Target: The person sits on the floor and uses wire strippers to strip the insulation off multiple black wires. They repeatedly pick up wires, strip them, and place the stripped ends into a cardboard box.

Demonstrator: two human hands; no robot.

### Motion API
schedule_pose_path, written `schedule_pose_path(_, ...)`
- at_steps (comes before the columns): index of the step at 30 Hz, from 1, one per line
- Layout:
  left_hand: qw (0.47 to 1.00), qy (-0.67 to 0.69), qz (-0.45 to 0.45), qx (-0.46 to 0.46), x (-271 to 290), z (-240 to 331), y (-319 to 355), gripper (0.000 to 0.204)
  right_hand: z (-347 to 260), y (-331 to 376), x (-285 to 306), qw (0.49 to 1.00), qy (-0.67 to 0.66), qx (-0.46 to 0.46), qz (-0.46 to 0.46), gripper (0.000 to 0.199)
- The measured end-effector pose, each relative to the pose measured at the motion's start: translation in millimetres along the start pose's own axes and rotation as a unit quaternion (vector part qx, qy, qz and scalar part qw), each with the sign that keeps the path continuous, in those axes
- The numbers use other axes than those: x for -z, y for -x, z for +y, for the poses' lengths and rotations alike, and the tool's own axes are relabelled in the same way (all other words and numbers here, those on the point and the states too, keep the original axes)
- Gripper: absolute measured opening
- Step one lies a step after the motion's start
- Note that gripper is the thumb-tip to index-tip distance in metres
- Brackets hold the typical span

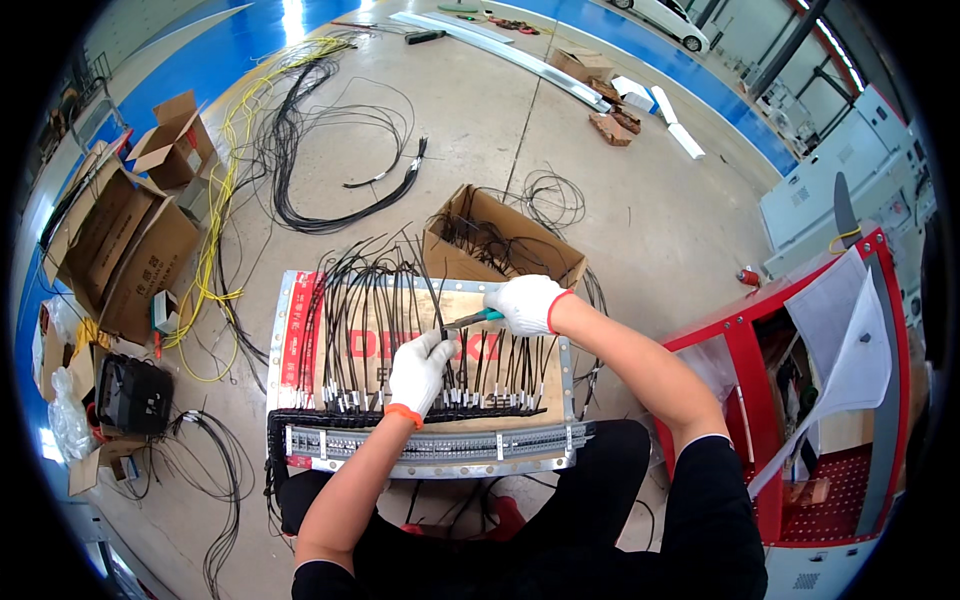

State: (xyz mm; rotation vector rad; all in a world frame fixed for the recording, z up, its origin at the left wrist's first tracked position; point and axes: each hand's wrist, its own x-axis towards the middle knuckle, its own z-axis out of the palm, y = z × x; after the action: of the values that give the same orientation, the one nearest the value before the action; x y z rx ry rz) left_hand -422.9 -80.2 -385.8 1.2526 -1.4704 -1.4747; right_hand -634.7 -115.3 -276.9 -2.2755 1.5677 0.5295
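Both my hands wear white knit gloves with orange cuffs. My left hand [418, 370] is closed around a few of the black wires [400, 330], pinching them near the middle of the panel, and my right hand [527, 303] is gripped tight on the teal handles of a pair of small cutters [468, 319].

The cutters are slim, with a dark metal nose and teal grips. Their long axis lies nearly level across the view, tilted slightly, with the nose pointing toward my left and meeting the wires just above my left fingers. I cannot tell whether the blades are shut on a wire.

The wires are thin and black with pale ferrules at their near ends, standing in a row like a comb. They run away from me, fanning upward over a sheet of brown cardboard [370, 345] with red lettering, which lies on a grey metal panel [278, 330] on the concrete floor. Their near ends enter a long terminal strip [440, 445] running left to right just in front of my knees.

Beyond the panel sits an open cardboard box [505, 240] holding more black wire. A red trolley [760, 340] stands at my right.
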Motion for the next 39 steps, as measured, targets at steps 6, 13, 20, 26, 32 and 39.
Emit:
schedule_pose_path(6, 0.999, -0.013, -0.02, 0.037, 3.5, 4.4, -0.1, 0.026, -8.5, -3.1, 1.9, 1.0, -0.001, 0.009, -0.004, 0.019)
schedule_pose_path(13, 0.995, 0.012, -0.032, 0.094, 3.0, 15.2, 2.5, 0.027, 3.0, -9.2, -8.5, 0.997, 0.01, 0.056, 0.047, 0.024)
schedule_pose_path(20, 0.992, 0.105, -0.012, 0.071, 6.3, 23.4, -0.8, 0.04, -2.4, -3.8, 2.7, 0.997, 0.022, 0.065, 0.045, 0.025)
schedule_pose_path(26, 0.999, 0.01, 0.031, -0.035, 19.8, 25.8, -20.0, 0.029, -4.5, -4.2, 2.6, 0.987, 0.07, 0.097, 0.107, 0.014)
schedule_pose_path(32, 0.997, 0.045, 0.069, -0.002, 36.6, 40.7, -21.2, 0.029, -4.1, 19.5, 0.9, 0.969, -0.125, 0.065, 0.204, 0.028)
schedule_pose_path(39, 0.981, -0.146, -0.018, -0.123, 24.2, 58.7, 9.3, 0.023, -60.4, 10.2, -21.4, 0.61, -0.771, -0.065, 0.169, 0.022)
